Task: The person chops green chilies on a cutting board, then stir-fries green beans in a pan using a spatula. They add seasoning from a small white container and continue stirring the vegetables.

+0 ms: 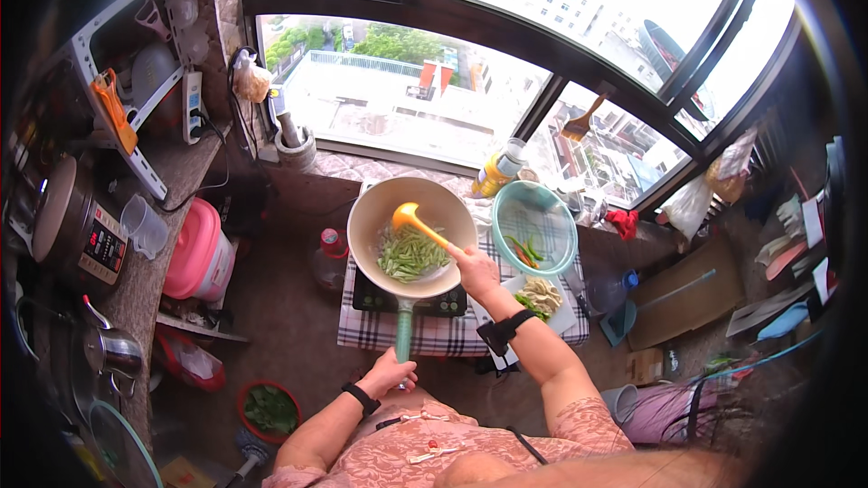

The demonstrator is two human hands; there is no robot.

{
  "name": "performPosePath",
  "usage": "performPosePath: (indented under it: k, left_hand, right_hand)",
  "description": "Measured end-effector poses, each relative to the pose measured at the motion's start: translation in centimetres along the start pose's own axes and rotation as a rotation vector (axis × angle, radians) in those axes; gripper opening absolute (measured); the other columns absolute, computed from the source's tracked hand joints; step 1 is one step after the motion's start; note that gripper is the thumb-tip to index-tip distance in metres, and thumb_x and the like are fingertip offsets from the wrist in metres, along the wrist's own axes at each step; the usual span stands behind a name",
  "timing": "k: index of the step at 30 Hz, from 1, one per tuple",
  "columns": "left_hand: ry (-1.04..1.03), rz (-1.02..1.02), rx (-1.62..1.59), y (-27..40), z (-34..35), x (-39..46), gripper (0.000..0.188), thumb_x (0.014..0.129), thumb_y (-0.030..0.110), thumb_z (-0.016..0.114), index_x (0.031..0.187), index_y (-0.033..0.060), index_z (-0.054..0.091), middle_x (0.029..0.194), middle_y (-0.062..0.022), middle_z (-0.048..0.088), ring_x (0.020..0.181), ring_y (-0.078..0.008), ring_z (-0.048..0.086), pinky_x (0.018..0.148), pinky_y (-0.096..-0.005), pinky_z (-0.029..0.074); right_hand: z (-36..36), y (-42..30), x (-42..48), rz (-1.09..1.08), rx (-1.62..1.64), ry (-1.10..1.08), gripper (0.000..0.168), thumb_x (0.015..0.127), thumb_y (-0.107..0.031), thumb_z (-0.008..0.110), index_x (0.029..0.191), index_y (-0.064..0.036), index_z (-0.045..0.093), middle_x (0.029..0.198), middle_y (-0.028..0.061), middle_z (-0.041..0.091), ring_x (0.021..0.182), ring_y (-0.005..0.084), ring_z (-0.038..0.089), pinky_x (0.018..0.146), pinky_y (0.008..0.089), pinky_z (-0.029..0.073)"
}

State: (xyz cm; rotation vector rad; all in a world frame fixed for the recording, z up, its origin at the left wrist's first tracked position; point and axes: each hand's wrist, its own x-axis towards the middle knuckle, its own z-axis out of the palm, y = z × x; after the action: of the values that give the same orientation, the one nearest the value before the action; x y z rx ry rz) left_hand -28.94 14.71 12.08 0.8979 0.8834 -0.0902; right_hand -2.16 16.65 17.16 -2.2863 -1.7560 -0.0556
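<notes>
A deep cream-coloured wok [369,217] sits on a black induction cooker [441,305]. My left hand [392,374] grips the end of its green handle [404,332]. Chopped green vegetable pieces [410,254] lie in the bottom of the wok. My right hand [478,271] holds an orange ladle [409,215], its bowl over the food near the far side. To the right, a teal-rimmed basin [498,230] holds a few green and red chillies [525,254]. Below it, a white cutting board [559,318] carries pale sliced pieces [540,295] and chopped greens.
A checked cloth [366,332] covers the small table. A knife [580,291] lies at the right edge. Yellow bottle [491,176] and stone mortar [296,149] stand by the window. On the left counter are a rice cooker [88,237] and a kettle [115,350]. A red basin [244,413] holds leaves.
</notes>
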Motion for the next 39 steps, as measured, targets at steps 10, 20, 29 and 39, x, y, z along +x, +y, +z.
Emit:
performPosePath:
  k: [10, 20, 29, 39]
  left_hand:
    - [0.000, 0.009, 0.003, -0.7, -0.1, 0.6, 0.028, 0.085, 0.012, 0.054, 0.104, 0.0050, 0.035, 0.078, -0.0141, 0.059, 0.054, -0.0159, 0.058, 0.047, -0.0296, 0.051]
    - [-0.024, 0.037, 0.011, -0.7, -0.2, 0.4, 0.026, 0.085, 0.014, 0.054, 0.102, 0.0058, 0.036, 0.077, -0.0127, 0.058, 0.055, -0.0155, 0.058, 0.047, -0.0289, 0.051]
    - [-0.027, 0.032, 0.020, -0.5, -0.2, 0.2, 0.028, 0.085, 0.013, 0.054, 0.104, 0.0055, 0.035, 0.078, -0.0127, 0.058, 0.055, -0.0151, 0.058, 0.047, -0.0290, 0.051]
    - [-0.031, 0.020, -0.023, 0.0, -0.1, -0.2, 0.035, 0.083, 0.011, 0.054, 0.110, 0.0015, 0.034, 0.078, -0.0138, 0.058, 0.055, -0.0156, 0.059, 0.047, -0.0290, 0.051]
  right_hand:
    - [0.4, 3.4, -2.5, 0.164, 0.382, -0.032, 0.037, 0.085, -0.014, 0.051, 0.122, -0.010, 0.047, 0.090, 0.0235, 0.060, 0.086, 0.0400, 0.057, 0.075, 0.0462, 0.046]
    - [-5.4, 2.4, -5.7, 0.596, 0.762, -0.305, 0.034, 0.088, -0.020, 0.046, 0.120, -0.015, 0.054, 0.071, 0.0033, 0.055, 0.055, 0.0134, 0.054, 0.045, 0.0293, 0.044]
    - [-5.1, 1.9, -6.2, 0.145, 0.011, -0.238, 0.034, 0.083, -0.017, 0.051, 0.116, -0.024, 0.055, 0.083, 0.0134, 0.057, 0.077, 0.0338, 0.058, 0.064, 0.0454, 0.047]
    - [-4.8, -3.9, -7.1, 0.150, 0.446, -0.273, 0.033, 0.083, -0.017, 0.052, 0.116, -0.013, 0.054, 0.082, 0.0226, 0.060, 0.078, 0.0386, 0.058, 0.069, 0.0462, 0.046]
